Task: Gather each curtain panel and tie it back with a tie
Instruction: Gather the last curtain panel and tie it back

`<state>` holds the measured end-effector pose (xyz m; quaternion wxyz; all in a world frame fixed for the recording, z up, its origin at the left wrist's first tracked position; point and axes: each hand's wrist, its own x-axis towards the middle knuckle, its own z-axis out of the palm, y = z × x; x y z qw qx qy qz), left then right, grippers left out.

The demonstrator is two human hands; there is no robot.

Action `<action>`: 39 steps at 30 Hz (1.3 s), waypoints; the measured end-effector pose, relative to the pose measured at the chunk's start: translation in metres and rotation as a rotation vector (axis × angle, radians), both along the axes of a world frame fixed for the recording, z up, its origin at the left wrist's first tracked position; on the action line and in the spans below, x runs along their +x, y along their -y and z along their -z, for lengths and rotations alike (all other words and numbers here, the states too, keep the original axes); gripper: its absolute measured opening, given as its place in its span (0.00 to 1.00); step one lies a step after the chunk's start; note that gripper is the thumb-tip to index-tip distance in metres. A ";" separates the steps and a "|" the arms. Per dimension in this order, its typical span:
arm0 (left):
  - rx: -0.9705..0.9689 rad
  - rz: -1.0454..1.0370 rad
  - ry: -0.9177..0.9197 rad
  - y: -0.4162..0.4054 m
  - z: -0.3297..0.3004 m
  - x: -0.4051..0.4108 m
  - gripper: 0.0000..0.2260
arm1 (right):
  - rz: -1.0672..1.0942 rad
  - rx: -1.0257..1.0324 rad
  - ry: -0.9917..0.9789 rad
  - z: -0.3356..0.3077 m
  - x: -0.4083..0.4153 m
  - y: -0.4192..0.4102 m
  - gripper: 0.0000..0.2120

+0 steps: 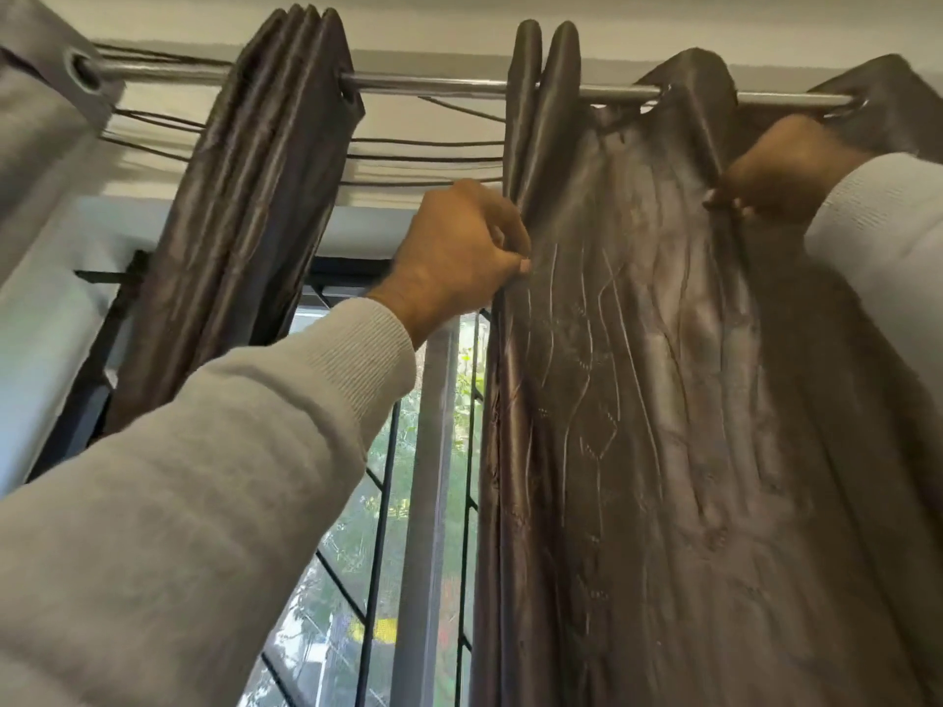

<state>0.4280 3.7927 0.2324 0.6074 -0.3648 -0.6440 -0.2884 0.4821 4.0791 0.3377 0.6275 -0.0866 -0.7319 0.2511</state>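
A dark brown satin curtain panel (663, 400) hangs spread out from the metal rod (433, 85) on the right half of the view. My left hand (459, 252) pinches its left edge fold a little below the rod. Higher and to the right, my right hand (780, 170) grips another fold of the same panel near an eyelet. A second brown panel (255, 196) hangs bunched into tight pleats at centre left. No tie is visible.
A grey curtain (41, 119) hangs from the rod at the far left. Thin dark cords (423, 158) sag behind the rod. Between the brown panels a window with a black metal grille (377, 502) shows greenery outside.
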 end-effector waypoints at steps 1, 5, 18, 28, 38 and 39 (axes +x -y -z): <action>0.003 -0.004 -0.003 0.002 -0.001 -0.001 0.04 | -0.038 0.005 0.028 0.002 0.003 -0.001 0.16; 0.045 -0.048 -0.013 0.006 0.001 -0.015 0.04 | 0.193 0.114 0.008 0.004 -0.003 0.014 0.13; -0.128 0.151 -0.188 -0.010 -0.001 -0.018 0.17 | -0.166 0.659 0.017 -0.012 0.004 0.122 0.06; -0.164 0.075 -0.055 -0.025 0.000 -0.008 0.12 | -0.242 0.503 0.047 -0.007 0.016 0.069 0.08; 0.054 0.148 0.104 -0.049 0.004 -0.002 0.23 | 0.242 0.313 0.018 0.004 0.013 -0.006 0.27; 0.095 0.175 0.168 -0.050 0.004 -0.002 0.23 | 0.217 0.312 0.034 0.004 0.013 -0.009 0.22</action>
